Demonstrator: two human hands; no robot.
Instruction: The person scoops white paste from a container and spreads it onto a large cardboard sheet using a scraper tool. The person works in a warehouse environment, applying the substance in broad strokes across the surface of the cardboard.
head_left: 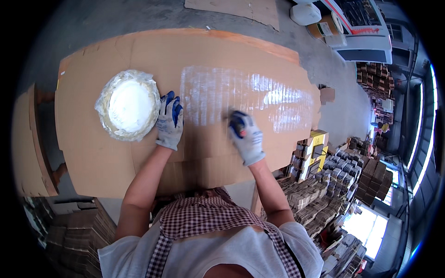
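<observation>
"Where's the paste (pixel 129 105)?"
"In the bowl (pixel 106 124), and streaked over the cardboard (pixel 102 162)."
"The left hand (pixel 169 124)?"
"Loosely spread; right hand (pixel 246 135) curled, seemingly round a blurred tool (pixel 229 114). I'd favour light, even strokes."

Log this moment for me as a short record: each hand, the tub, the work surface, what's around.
left hand: gloved, fingers extended, on the cardboard, close beside the tub; contact with it unclear
right hand: gloved, fingers curled, over the cardboard; anything gripped is too blurred to identify
tub: round, crusted rim, white contents, left of both hands
surface: brown cardboard, white streaks on its right half
around: yellow box and stacked bundles to the right
</observation>
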